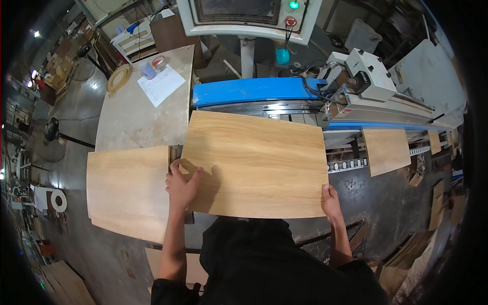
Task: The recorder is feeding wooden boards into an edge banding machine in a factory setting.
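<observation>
A rectangular wood-grain panel (256, 165) lies level in front of me, its far side close to the blue-fronted machine. At its left edge is my left hand (183, 184), thumb over the top face and fingers bent around the edge. My right hand (331, 202) grips the right edge, thumb on top and the other fingers partly hidden. Left of this panel, another wood-grain panel (127, 190) lies at the near end of a worktable (122, 124). The left hand comes close to that second panel's right edge.
The machine's blue guard (254, 91) runs along the far side, below a control box (300, 35) with a green light. Paper (161, 84), a tape roll (159, 62) and a coiled band (119, 79) lie on the table. More panels (387, 152) line the machine at right.
</observation>
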The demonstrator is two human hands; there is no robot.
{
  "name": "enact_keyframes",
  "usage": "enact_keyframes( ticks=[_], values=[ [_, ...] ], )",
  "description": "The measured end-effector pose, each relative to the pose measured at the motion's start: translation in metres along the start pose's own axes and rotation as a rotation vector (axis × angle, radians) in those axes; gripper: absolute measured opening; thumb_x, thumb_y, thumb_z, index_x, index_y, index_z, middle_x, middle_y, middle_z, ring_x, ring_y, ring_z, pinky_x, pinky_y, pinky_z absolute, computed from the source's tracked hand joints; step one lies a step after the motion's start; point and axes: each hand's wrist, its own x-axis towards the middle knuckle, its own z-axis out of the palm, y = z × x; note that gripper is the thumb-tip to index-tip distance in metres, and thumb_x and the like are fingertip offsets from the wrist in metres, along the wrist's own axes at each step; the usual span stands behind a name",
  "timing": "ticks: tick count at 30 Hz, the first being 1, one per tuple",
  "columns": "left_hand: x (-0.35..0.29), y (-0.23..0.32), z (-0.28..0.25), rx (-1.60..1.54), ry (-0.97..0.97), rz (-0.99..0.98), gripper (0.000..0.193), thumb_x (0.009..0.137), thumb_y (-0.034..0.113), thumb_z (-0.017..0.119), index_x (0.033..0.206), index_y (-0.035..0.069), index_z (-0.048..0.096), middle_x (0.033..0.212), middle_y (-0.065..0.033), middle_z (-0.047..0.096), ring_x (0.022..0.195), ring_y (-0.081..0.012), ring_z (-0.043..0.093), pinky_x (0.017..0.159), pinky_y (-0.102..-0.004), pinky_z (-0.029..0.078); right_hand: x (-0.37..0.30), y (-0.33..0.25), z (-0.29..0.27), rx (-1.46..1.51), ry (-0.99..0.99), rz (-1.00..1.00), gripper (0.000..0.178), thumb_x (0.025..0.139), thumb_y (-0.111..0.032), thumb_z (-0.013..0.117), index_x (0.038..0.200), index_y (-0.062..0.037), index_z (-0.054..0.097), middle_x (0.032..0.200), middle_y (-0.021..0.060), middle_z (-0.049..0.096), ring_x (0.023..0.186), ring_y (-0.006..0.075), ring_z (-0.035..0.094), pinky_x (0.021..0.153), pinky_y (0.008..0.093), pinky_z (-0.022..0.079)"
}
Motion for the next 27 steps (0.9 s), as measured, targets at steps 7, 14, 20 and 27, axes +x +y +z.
enact_keyframes(
  ticks=[7,14,20,27],
  values=[
    [0.052,-0.056,0.077,-0.214,-0.057,-0.088,0.079,0.078,0.051,0.081,0.141,0.016,0.048,0.133,-0.0254,0.058,0.123,-0.0384,0.058,0.105,-0.0459,0.045,0.05,-0.03,-0.015,-0.14,-0.053,0.038,0.037,0.109,-0.032,0.054,0.12,0.0022,0.064,0.093,0.0011,0.066,0.084,0.0095,0.057,0.075,0.028,0.047],
    [0.087,-0.067,0.086,-0.522,-0.01,-0.106,0.067,0.084,0.033,0.082,0.136,0.006,0.051,0.126,-0.0177,0.063,0.113,-0.0252,0.062,0.096,-0.0371,0.049,0.081,-0.022,-0.009,0.359,-0.21,0.118,0.059,0.106,-0.048,0.054,0.142,-0.0016,0.056,0.133,0.0107,0.065,0.12,0.0206,0.061,0.101,0.035,0.049],
    [0.083,-0.059,0.077,-0.652,-0.095,-0.144,0.08,0.086,0.032,0.08,0.146,-0.001,0.038,0.138,-0.0186,0.054,0.123,-0.0254,0.053,0.103,-0.0374,0.044,0.027,0.011,0.024,1.202,-0.2,0.055,0.066,0.102,-0.058,0.05,0.139,-0.0026,0.055,0.139,0.0148,0.061,0.13,0.0318,0.057,0.113,0.0472,0.041],
    [0.091,-0.082,0.096,-0.567,-0.068,-0.11,0.087,0.087,0.03,0.079,0.152,-0.002,0.031,0.142,-0.0205,0.051,0.128,-0.0289,0.051,0.108,-0.0377,0.042,0.007,0.03,0.07,1.389,0.056,0.059,0.059,0.099,-0.051,0.055,0.136,-0.0046,0.056,0.14,0.0098,0.06,0.128,0.0278,0.055,0.113,0.0428,0.038]
  ],
)
